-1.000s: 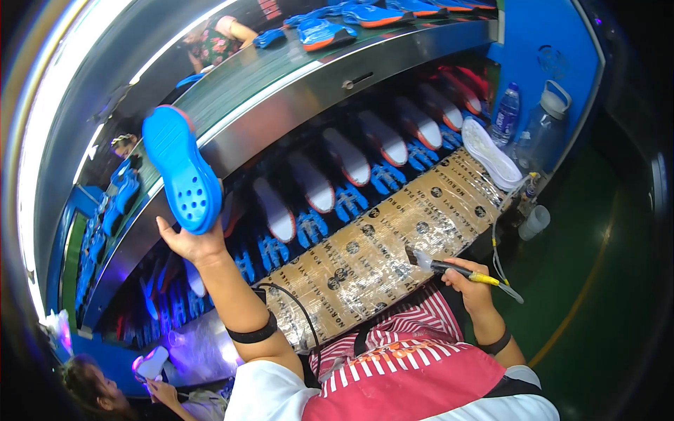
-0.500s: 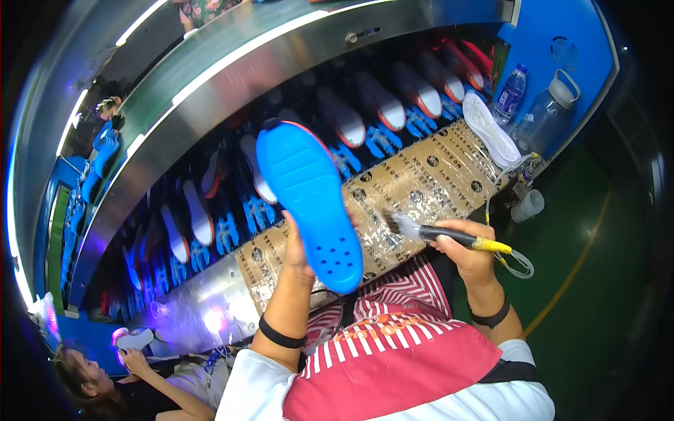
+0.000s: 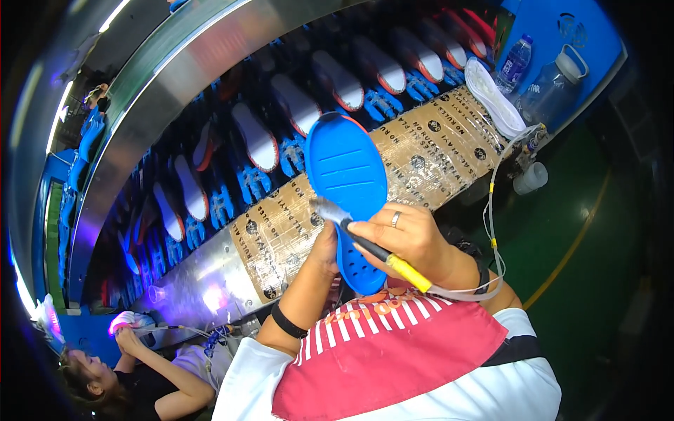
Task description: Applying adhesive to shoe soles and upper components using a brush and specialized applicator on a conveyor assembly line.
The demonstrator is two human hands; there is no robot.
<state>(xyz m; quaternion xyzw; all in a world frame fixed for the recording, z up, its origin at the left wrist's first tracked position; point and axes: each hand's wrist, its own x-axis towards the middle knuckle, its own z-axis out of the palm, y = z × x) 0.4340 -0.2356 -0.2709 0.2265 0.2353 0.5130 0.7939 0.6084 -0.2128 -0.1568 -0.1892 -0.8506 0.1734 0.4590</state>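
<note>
My left hand (image 3: 324,247) is closed round the side of a blue shoe sole (image 3: 347,161), which stands almost upright in front of me. Ridges cross its wide upper part, and small holes dot its lower end. In my right hand (image 3: 425,245) is a brush (image 3: 375,249) with a black handle and yellow tape. Its pale-tipped bristles lie in front of the sole's narrow middle, close to my left fingers; whether they touch it I cannot tell. A clear tube (image 3: 500,263) runs from the brush handle past my right wrist.
Behind the sole, a rack holds several dark and white soles (image 3: 256,144) above blue clamps (image 3: 253,184). A cardboard-covered ledge (image 3: 414,158) runs below. At right are a white sole (image 3: 491,98), a bottle (image 3: 516,63), a jug (image 3: 554,91) and a cup (image 3: 530,178). Another person (image 3: 175,386) works lower left.
The sole has shifted right and tipped toward me. My right hand has brought the brush left, from beside the sole to in front of it. The co-worker's hands have moved slightly.
</note>
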